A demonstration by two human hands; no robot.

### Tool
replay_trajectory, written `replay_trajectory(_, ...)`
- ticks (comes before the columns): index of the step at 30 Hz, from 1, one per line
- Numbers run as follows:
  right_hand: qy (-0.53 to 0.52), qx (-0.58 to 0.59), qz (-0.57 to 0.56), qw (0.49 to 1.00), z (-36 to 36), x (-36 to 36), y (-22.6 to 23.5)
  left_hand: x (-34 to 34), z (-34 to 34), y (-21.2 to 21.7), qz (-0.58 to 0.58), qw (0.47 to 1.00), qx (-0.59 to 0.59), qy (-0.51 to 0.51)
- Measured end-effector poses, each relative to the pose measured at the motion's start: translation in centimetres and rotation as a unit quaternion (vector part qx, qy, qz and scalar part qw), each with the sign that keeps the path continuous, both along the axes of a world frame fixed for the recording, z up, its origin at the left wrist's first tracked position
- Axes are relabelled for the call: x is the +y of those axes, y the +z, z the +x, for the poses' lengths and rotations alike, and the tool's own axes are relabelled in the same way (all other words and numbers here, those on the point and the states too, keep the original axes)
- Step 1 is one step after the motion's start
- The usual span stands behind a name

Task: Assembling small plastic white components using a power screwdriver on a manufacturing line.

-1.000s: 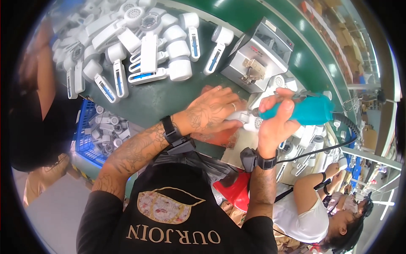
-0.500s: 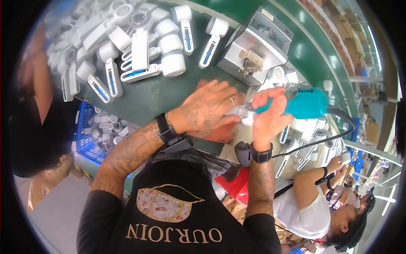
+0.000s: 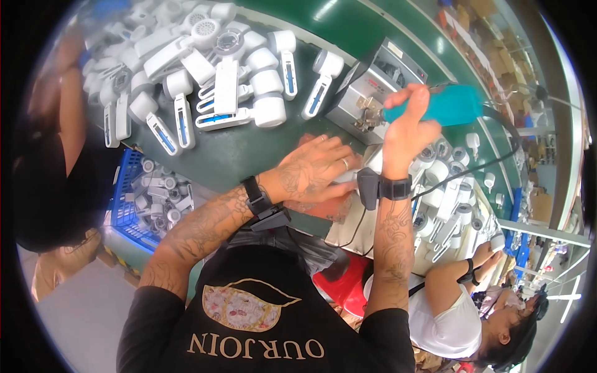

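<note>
My right hand is wrapped round a teal electric screwdriver. The driver lies nearly level, its tip at the metal bracket on the front of a grey screw feeder. My left hand rests over a reddish pad on the bench. Under its fingers and thumb it holds down a small white plastic part, mostly hidden by the hand. Beyond the left hand stand white handheld-fan bodies with round heads and blue strips in their handles.
A heap of white fan bodies covers the bench's far left. More white fans lie on the right. A blue basket of white parts stands at lower left. The driver's black cord trails past my right wrist. People sit on both sides.
My right hand has lifted the electric screwdriver away from the white part, up to the screw feeder. My left hand stays on the part. The whole view has shifted slightly.
</note>
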State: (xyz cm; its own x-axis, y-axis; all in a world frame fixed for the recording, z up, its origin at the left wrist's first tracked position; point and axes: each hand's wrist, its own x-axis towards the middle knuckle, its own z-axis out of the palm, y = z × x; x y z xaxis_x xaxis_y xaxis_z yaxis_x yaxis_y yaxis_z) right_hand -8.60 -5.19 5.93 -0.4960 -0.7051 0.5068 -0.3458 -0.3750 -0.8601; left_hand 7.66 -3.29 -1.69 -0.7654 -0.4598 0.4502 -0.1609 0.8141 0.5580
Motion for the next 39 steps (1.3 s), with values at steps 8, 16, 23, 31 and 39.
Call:
replay_trajectory(8, 0.015, -0.046, 0.024, 0.999, 1.3, 1.3, -0.2, 0.0, 0.2, -0.3, -0.01, 1.0, 0.009, -0.001)
replay_trajectory(16, 0.038, -0.095, 0.028, 0.994, 1.0, 10.3, 0.1, -0.2, 0.0, 1.1, 0.046, 0.997, -0.041, -0.045)
replay_trajectory(23, 0.024, -0.11, 0.025, 0.993, 1.3, 11.0, -1.1, 0.1, 0.1, 0.7, 0.03, 0.998, -0.037, -0.031)
replay_trajectory(31, 0.045, -0.108, 0.01, 0.993, 1.3, 10.0, -3.0, -0.7, -0.3, 0.4, 0.038, 0.996, -0.069, -0.035)
replay_trajectory(39, 0.012, -0.086, 0.06, 0.994, 0.4, 11.7, -5.2, -0.3, 0.5, 1.0, -0.001, 1.0, 0.016, -0.013)
